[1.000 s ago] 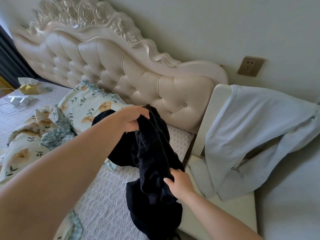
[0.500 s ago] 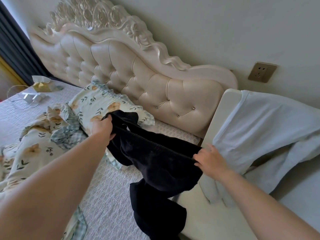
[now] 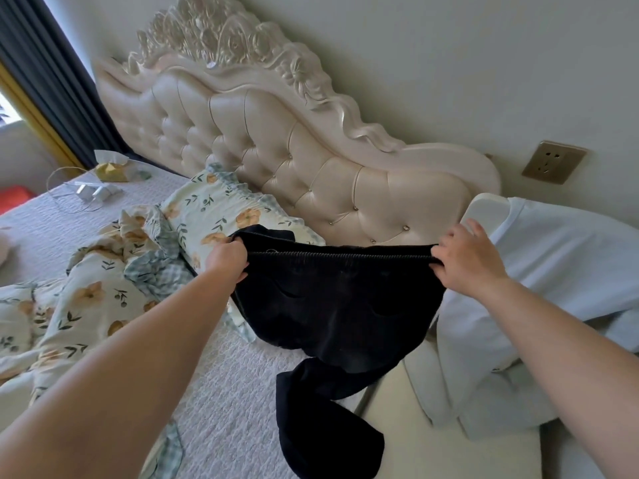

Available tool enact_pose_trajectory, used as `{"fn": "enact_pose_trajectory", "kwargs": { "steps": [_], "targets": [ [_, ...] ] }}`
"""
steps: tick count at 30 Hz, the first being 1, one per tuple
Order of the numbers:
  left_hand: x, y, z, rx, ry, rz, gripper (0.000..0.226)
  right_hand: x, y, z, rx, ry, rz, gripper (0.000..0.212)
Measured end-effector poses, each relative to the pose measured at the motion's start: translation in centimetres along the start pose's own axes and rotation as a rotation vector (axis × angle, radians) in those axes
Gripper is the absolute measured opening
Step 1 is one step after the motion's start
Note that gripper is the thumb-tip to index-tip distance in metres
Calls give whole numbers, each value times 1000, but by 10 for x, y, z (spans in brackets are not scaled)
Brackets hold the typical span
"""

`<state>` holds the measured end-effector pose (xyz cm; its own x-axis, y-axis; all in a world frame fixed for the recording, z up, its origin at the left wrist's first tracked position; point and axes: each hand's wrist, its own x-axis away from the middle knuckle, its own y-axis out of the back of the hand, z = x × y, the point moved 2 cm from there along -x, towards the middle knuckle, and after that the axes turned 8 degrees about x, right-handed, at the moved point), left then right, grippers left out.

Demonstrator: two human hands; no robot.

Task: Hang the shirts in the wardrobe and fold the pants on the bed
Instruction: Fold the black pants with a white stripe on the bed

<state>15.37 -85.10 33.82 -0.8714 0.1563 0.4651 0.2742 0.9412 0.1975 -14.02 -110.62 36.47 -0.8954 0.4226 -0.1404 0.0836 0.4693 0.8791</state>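
Note:
Black pants (image 3: 332, 305) hang stretched between my two hands above the bed (image 3: 235, 402), near the headboard. My left hand (image 3: 228, 259) grips the left end of the elastic waistband. My right hand (image 3: 466, 261) pinches the right end, so the waistband runs taut and level. The legs droop down and bunch at the bed's right edge. A pale blue shirt (image 3: 560, 271) lies draped over a white bedside piece at the right.
A cream tufted headboard (image 3: 276, 133) runs along the wall. A floral pillow (image 3: 221, 212) and rumpled floral quilt (image 3: 90, 299) cover the bed's left part. A tissue box (image 3: 109, 165) and cable lie far left. A wall socket (image 3: 553, 162) is at right.
My hands have moved apart along the waistband, spreading the bunched pants flat and lifting them. The view has shifted to the left and up.

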Motion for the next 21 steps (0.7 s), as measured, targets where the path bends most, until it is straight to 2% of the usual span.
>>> {"fn": "enact_pose_trajectory", "kwargs": {
  "steps": [3,6,9,11,14,15,17,19,20,21],
  "targets": [
    [-1,0,-29,-51,-109,22,38,-24,20,-23,-70,-179,25,25],
    [-2,-2,-66,-133,-239,47,39,-48,41,-47,-278,-416,108,27],
    [2,-3,-99,-285,-391,69,44,-64,57,-62,-415,-497,138,20],
    [13,1,-119,-465,-540,11,44,-69,73,-72,-500,-536,100,15],
    [39,3,-159,-608,-745,-147,35,-80,112,-92,-554,-589,-64,10],
    [50,3,-176,-571,-801,-198,32,-86,130,-102,-537,-587,-167,11],
    [71,8,-215,-352,-895,-277,30,-94,174,-123,-538,-570,-486,14],
    [81,17,-248,-135,-996,-384,35,-97,206,-141,-768,-608,-804,31],
    [82,18,-258,-87,-1034,-430,40,-98,214,-146,-1001,-635,-853,43],
    [80,18,-263,-50,-1047,-423,44,-100,214,-143,-1284,-644,-757,51]
  ]
}}
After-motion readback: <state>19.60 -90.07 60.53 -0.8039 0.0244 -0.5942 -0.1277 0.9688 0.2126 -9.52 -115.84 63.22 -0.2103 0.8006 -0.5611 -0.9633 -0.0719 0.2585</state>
